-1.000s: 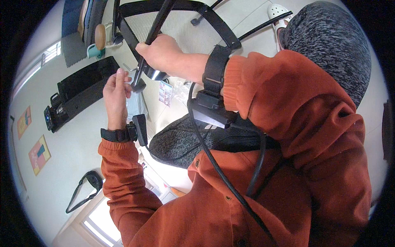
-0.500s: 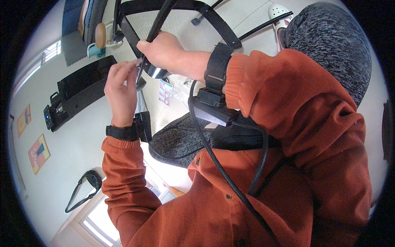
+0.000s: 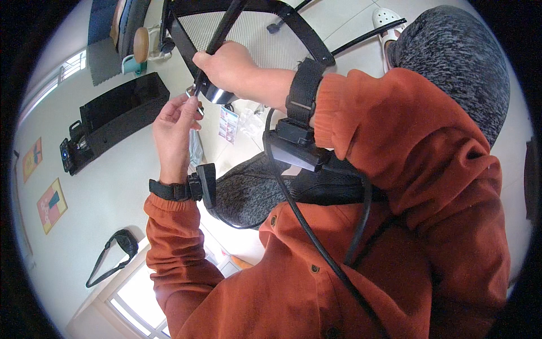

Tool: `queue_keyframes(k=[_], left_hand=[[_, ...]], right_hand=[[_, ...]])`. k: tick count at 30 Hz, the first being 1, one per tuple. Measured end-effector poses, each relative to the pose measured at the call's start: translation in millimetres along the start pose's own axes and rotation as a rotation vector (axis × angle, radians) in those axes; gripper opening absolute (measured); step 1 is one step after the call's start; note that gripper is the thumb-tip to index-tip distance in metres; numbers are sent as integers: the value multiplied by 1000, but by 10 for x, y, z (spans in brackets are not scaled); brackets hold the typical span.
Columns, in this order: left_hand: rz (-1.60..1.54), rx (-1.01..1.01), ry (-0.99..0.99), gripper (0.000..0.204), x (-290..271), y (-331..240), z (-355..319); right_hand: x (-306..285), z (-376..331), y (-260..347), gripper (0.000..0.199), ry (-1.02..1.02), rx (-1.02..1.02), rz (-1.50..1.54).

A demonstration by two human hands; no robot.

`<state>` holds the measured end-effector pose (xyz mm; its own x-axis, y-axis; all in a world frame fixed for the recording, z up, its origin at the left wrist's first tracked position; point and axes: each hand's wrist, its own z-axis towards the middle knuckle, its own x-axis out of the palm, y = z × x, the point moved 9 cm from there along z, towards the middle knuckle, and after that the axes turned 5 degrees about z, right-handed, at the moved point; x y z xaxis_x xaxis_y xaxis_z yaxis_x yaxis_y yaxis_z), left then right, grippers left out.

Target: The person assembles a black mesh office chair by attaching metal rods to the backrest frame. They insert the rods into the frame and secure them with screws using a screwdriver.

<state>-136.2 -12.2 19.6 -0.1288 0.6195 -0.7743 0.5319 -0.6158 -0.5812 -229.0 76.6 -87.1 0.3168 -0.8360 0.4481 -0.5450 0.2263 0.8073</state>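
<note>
Head view: black bar (image 3: 228, 25) is gripped by right hand (image 3: 230, 68); small silvery piece (image 3: 201, 110) is pinched by left hand (image 3: 175, 123), beside bar's lower part. Mesh panel (image 3: 264, 44) is seen beyond right hand. Bar judged stiff, best held around shaft; piece probably light, slippery.

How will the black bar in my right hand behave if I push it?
The black bar is probably stiff, as it extends straight beyond your right hand. Your fist wraps it, so slipping seems unlikely.
</note>
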Motion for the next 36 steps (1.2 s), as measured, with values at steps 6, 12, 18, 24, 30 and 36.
queue_keyframes(k=[6, 12, 18, 24, 30, 36], left_hand=[[120, 35, 76, 18, 41, -55, 49], [574, 286, 17, 12, -25, -221, 35], [1044, 923, -44, 13, 160, -641, 11], [959, 949, -208, 34, 134, -681, 139], [503, 226, -256, 23, -336, -236, 293], [3, -57, -34, 25, -41, -46, 227]], right_hand=[[-5, -5, 10, 32, -8, -15, 19], [12, -36, 6, 31, -12, -19, 79], [37, -69, 11, 30, 25, -5, 14], [12, -58, 37, 31, -3, -5, 48], [9, -95, 31, 39, 1, 19, 15], [29, -44, 19, 36, 16, 25, 25]])
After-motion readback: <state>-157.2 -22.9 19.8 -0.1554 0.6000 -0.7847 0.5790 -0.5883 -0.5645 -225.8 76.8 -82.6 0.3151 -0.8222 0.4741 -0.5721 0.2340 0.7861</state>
